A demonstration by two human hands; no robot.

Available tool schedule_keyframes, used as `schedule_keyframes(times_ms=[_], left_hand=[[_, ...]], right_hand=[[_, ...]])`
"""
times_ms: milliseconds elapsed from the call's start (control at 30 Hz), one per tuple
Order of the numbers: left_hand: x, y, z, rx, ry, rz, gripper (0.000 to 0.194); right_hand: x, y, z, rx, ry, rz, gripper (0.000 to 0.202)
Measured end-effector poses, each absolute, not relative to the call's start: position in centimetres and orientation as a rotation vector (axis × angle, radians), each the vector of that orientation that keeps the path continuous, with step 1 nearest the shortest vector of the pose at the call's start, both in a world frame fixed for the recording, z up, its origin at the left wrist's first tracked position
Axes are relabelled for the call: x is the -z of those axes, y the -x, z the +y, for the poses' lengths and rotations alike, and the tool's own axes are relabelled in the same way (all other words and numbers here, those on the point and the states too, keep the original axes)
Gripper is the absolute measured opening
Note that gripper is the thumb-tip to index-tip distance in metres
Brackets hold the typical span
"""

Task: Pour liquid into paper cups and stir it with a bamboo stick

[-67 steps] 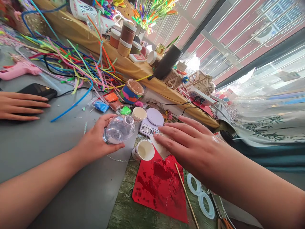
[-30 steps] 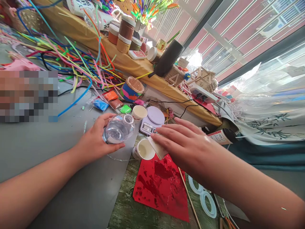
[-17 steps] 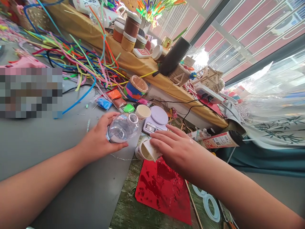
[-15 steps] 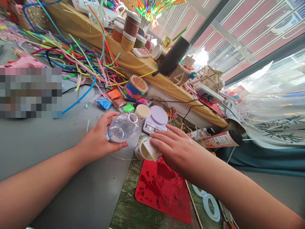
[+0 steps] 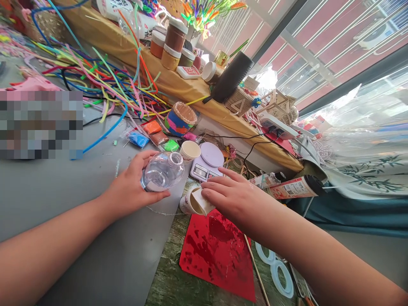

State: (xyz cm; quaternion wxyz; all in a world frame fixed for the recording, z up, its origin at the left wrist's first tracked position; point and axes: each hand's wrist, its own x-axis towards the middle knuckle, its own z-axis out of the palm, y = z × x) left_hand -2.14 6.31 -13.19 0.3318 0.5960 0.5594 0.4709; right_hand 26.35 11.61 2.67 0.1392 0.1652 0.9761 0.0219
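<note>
A clear, wide-bodied bottle [image 5: 161, 173] without a cap sits in the curl of my left hand [image 5: 132, 180], with its open mouth tilted toward the back right. My right hand [image 5: 228, 194] reaches in from the right, palm down. Beneath its fingertips is a pale paper-like piece [image 5: 202, 201], partly inside the mouth of a leaning paper cup [image 5: 187, 205]. The thumb and the underside of that hand are hidden. A second paper cup [image 5: 190, 149] stands behind the bottle, beside a lilac kitchen scale [image 5: 212, 154].
A wet-looking red sheet [image 5: 219, 259] lies at the front, with a thin stick [image 5: 255, 265] and translucent ring moulds [image 5: 282, 278] to its right. Pipe cleaners [image 5: 111, 85] are heaped at back left. Jars [image 5: 174, 36] line the cloth-covered ledge. A lidded drink cup [image 5: 296, 188] lies tilted at right.
Both hands keep almost the same place and hold. The pale piece under my right fingers shows a slightly different tilt at the cup's mouth. The view has shifted a little.
</note>
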Motion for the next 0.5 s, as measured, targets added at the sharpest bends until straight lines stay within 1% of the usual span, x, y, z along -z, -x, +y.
schedule_keyframes(times_ms=[500], left_hand=[[13.06,2.19,6.25,-1.233,-1.578,1.434,0.099]], right_hand=[[-2.58,-26.54,11.74,-0.095,-0.432,2.882,0.03]])
